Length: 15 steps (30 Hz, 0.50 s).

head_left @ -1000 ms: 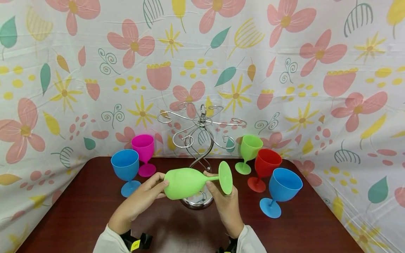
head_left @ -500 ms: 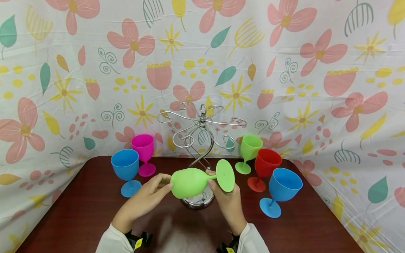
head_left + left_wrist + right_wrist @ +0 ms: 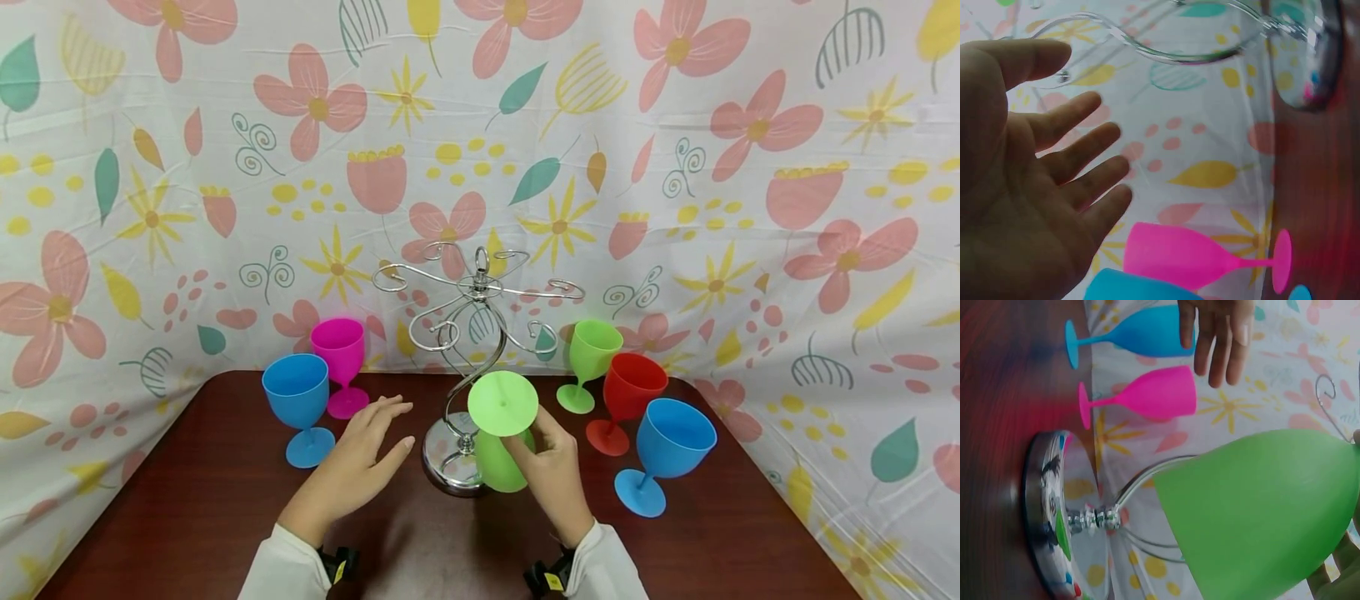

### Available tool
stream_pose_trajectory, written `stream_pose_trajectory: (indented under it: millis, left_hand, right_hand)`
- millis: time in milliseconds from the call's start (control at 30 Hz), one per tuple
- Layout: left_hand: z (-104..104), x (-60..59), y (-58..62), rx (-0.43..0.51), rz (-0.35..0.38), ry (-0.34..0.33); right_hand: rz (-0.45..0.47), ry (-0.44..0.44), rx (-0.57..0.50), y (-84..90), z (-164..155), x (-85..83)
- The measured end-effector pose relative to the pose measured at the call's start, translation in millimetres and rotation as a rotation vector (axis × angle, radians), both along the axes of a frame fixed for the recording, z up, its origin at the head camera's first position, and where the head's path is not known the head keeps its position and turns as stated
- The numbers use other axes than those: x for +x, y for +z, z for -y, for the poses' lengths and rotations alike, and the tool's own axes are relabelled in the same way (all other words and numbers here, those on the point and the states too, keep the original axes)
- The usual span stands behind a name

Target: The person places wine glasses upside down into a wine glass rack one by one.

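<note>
My right hand (image 3: 534, 442) grips a light green goblet (image 3: 497, 462) turned upside down, its round foot (image 3: 502, 402) facing up. The goblet hangs just in front of the silver wire rack (image 3: 480, 287), beside the rack's shiny round base (image 3: 442, 454). In the right wrist view the green goblet's bowl (image 3: 1266, 512) fills the lower right, with the rack's base (image 3: 1054, 506) to its left. My left hand (image 3: 390, 421) hovers to the left of the rack with fingers spread and nothing in it. Its bare palm (image 3: 1029, 187) shows in the left wrist view.
Left of the rack stand a blue goblet (image 3: 296, 392) and a pink goblet (image 3: 339, 346). Right of it stand a green goblet (image 3: 594, 346), a red goblet (image 3: 633, 383) and a blue goblet (image 3: 675, 437). The dark wooden table (image 3: 450, 550) is walled by flowered cloth.
My left hand has let go of the green goblet's bowl and drawn back left. My right hand has turned the goblet from lying sideways to foot-up and shifted it right.
</note>
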State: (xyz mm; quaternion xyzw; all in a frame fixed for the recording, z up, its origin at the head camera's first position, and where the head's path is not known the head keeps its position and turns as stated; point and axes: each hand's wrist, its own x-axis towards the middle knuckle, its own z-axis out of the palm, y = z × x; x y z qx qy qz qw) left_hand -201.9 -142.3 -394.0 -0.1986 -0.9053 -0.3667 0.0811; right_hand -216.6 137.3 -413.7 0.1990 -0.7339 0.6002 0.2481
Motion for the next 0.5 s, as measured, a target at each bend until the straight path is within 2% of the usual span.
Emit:
stream_pose_trajectory:
  millis: [200,500]
  left_hand:
    - [0,-7.4,-10.2,-0.099,-0.047,0.086]
    - [1,-16.3,-25.9,-0.158,-0.081,0.126]
  right_hand:
    - [0.026,-0.055,0.003,-2.2,-6,-5.1]
    - [0.097,-0.083,-0.029,-5.5,-12,-11.7]
